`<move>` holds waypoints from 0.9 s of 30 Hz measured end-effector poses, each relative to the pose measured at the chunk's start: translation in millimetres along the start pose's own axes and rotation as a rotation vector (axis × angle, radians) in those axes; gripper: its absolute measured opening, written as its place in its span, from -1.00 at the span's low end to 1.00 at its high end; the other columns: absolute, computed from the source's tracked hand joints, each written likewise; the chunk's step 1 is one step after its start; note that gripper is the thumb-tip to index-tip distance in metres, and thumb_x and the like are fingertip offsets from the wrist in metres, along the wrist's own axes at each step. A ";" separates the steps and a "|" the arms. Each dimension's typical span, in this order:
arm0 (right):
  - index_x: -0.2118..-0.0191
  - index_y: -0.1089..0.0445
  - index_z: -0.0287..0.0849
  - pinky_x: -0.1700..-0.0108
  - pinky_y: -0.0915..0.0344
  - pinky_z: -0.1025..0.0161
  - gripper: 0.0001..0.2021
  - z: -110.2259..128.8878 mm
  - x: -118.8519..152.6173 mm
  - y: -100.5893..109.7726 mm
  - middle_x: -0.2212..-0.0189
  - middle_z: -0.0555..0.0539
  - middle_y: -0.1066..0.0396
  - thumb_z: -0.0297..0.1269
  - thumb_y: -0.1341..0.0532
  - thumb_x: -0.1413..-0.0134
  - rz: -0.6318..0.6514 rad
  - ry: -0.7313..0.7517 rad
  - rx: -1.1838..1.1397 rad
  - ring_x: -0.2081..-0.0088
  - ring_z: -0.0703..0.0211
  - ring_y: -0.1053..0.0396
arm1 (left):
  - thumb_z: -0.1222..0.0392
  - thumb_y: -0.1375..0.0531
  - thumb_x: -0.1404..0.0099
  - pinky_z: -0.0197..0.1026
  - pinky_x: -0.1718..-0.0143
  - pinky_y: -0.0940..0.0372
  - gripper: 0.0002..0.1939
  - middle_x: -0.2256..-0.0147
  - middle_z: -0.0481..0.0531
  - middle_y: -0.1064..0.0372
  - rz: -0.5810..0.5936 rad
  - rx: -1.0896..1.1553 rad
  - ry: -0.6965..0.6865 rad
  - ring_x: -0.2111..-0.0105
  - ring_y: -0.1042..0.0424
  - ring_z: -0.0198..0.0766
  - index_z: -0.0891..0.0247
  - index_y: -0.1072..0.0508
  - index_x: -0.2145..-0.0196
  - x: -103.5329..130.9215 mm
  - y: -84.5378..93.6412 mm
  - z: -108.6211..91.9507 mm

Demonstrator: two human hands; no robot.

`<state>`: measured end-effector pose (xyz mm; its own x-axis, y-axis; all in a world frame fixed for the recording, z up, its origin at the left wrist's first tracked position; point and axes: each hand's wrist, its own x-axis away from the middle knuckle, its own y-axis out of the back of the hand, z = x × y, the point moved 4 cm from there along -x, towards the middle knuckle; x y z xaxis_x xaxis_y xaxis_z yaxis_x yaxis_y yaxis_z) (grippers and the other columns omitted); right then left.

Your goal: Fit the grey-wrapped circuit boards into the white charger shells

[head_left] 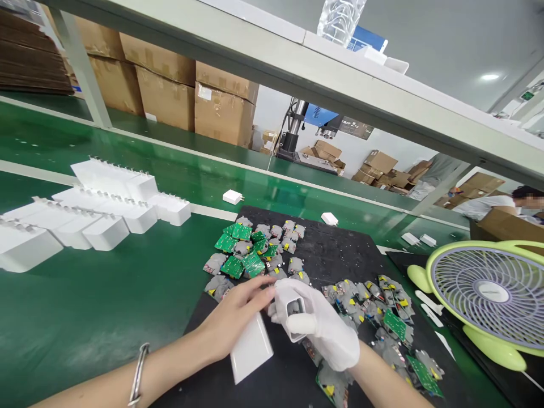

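My right hand (325,326), in a white glove, grips a small white charger housing (284,292). The housing's open end faces me, and something grey shows inside. My bare left hand (238,314) has its thumb and forefinger closed together against the housing's left side; what they pinch is hidden. Below the left palm is a smooth white rectangular piece (252,351); whether the hand holds it or it lies on the mat, I cannot tell. Behind both hands lie green circuit boards (253,263) with grey-coated parts. More board assemblies (395,323) lie to the right.
A black mat (340,243) covers part of the green bench (127,294). White housings (106,231) with metal prongs stand in rows at left. A green fan (491,292) stands at right. Overhead runs a shelf beam (272,48). Another person (488,207) is at far right.
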<state>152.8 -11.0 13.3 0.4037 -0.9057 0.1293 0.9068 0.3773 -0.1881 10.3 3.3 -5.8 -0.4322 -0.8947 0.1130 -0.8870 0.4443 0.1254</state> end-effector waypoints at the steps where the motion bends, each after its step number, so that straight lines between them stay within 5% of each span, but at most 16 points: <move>1: 0.25 -0.33 -0.21 0.37 -0.23 0.34 -0.55 0.3 0.0 0.0 0.38 -0.01 -0.33 -0.14 -0.40 0.33 -0.004 0.017 0.034 0.35 0.25 -0.28 | -0.10 -0.09 -0.21 -0.17 0.11 -0.16 -0.48 0.14 0.06 -0.44 0.021 0.003 -0.025 0.08 -0.32 -0.06 0.19 -0.32 -0.05 1.7 0.2 -3.5; 4: 0.12 -0.30 -0.17 0.19 -0.28 0.25 -0.51 -6.8 1.6 -0.4 0.26 -0.06 -0.35 -0.10 -0.35 0.20 -0.035 0.069 0.124 0.24 0.18 -0.32 | -0.01 -0.23 -0.10 -0.12 -0.02 -0.11 -0.41 -0.06 0.06 -0.29 0.153 0.086 -0.063 -0.05 -0.22 -0.02 0.16 -0.27 -0.09 4.8 -6.0 -7.0; 9: -0.11 -0.16 -0.02 -0.15 -0.10 0.04 -0.45 -41.5 4.6 -4.7 -0.02 -0.12 -0.26 0.04 -0.17 -0.01 -0.119 0.214 0.249 -0.06 -0.01 -0.23 | 0.08 -0.36 0.05 -0.13 -0.02 -0.13 -0.31 0.00 0.04 -0.34 0.201 0.344 -0.070 0.01 -0.28 -0.08 0.15 -0.26 -0.05 3.0 -19.8 6.0; 13: -0.08 -0.23 0.04 -0.12 -0.17 0.04 -0.40 -54.8 7.9 -6.4 -0.04 -0.08 -0.23 0.17 -0.17 0.09 -0.188 0.242 0.297 -0.07 -0.13 -0.21 | 0.07 -0.37 0.08 -0.14 0.08 -0.20 -0.32 0.15 0.06 -0.42 0.154 0.388 -0.072 0.14 -0.34 -0.10 0.22 -0.30 0.00 3.1 -24.7 12.7; 22: 0.22 -0.43 -0.09 0.12 -0.31 0.16 -0.67 -24.3 10.5 -14.2 0.23 -0.10 -0.36 0.02 -0.19 0.01 -0.121 0.324 0.321 0.20 0.06 -0.34 | 0.04 -0.38 0.12 -0.15 0.18 -0.24 -0.42 0.26 0.04 -0.43 0.071 0.404 -0.111 0.22 -0.35 -0.09 0.25 -0.39 0.12 5.1 -22.8 6.2; 27: 0.00 -0.30 -0.09 0.14 -0.30 0.21 -0.57 -9.1 6.3 -5.0 0.22 -0.06 -0.37 -0.03 -0.19 -0.02 -0.112 0.147 0.251 0.17 0.12 -0.33 | 0.00 -0.35 0.07 -0.10 0.00 -0.14 -0.37 0.07 0.11 -0.39 0.049 0.380 -0.105 0.01 -0.28 0.00 0.22 -0.35 0.03 -1.9 -18.8 8.1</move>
<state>149.7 -20.3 6.2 0.2947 -0.9556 -0.0096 0.9536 0.2934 0.0675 26.5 -3.7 -16.3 -0.4721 -0.8815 0.0056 -0.8534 0.4555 -0.2535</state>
